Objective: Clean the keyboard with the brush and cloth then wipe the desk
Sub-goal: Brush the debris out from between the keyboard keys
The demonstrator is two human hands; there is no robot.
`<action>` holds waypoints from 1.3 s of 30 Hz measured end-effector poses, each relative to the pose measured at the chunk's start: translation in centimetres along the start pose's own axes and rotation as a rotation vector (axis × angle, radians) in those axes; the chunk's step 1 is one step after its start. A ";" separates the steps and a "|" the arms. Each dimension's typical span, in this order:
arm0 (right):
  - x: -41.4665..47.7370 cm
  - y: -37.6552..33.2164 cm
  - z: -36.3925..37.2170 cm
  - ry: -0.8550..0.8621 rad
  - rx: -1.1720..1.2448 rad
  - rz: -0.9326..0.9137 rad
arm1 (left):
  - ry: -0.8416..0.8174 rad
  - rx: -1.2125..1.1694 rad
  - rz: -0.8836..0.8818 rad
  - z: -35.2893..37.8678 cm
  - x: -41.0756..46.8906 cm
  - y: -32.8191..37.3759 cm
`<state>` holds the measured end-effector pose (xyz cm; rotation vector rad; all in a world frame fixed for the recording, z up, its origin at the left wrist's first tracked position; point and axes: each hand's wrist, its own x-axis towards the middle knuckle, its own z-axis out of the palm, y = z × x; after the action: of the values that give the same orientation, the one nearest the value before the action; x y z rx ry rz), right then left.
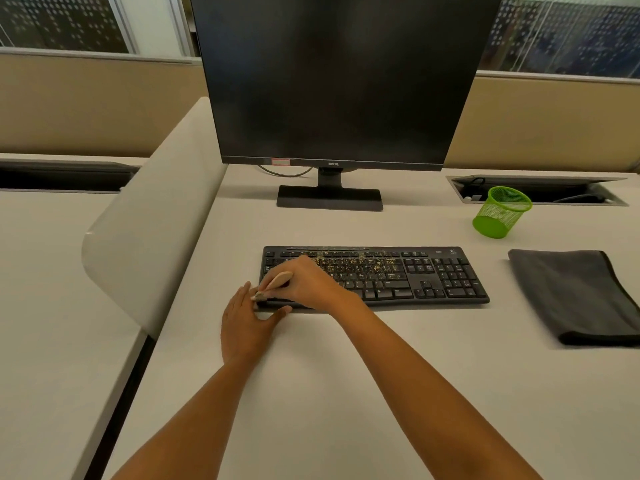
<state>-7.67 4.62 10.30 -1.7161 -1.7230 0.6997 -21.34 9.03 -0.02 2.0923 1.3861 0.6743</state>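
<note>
A black keyboard (pixel 415 275) lies on the white desk (pixel 346 393), with yellowish crumbs scattered over its middle keys. My right hand (pixel 304 282) grips a small wooden-handled brush (pixel 275 283), whose bristle end sits at the keyboard's front left corner. My left hand (pixel 247 323) lies at that same corner with straight fingers, its thumb against the keyboard's front edge. A folded dark grey cloth (pixel 575 292) lies on the desk to the right of the keyboard, untouched.
A black monitor (pixel 339 81) on its stand rises behind the keyboard. A green mesh cup (pixel 500 213) stands at the back right, in front of a cable slot (pixel 540 190). A white divider panel (pixel 152 216) borders the desk on the left.
</note>
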 end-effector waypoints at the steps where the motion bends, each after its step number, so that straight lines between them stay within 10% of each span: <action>1: 0.0 0.2 0.1 0.004 -0.015 0.006 | 0.005 -0.003 -0.009 0.0 0.0 0.0; 22: 0.4 0.0 -3.6 0.141 0.082 0.170 | 0.029 -0.037 -0.023 0.0 -0.3 0.1; 29: -1.0 1.5 -7.8 0.076 -0.640 0.583 | 0.028 -0.062 -0.028 -0.1 -0.4 0.1; 39: 1.8 -0.6 -2.5 0.074 -0.515 0.488 | 0.043 -0.057 -0.031 0.0 -0.5 0.2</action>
<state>-6.26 6.28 12.56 -2.5328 -1.5240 0.3947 -21.36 8.50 0.07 2.0192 1.4029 0.7418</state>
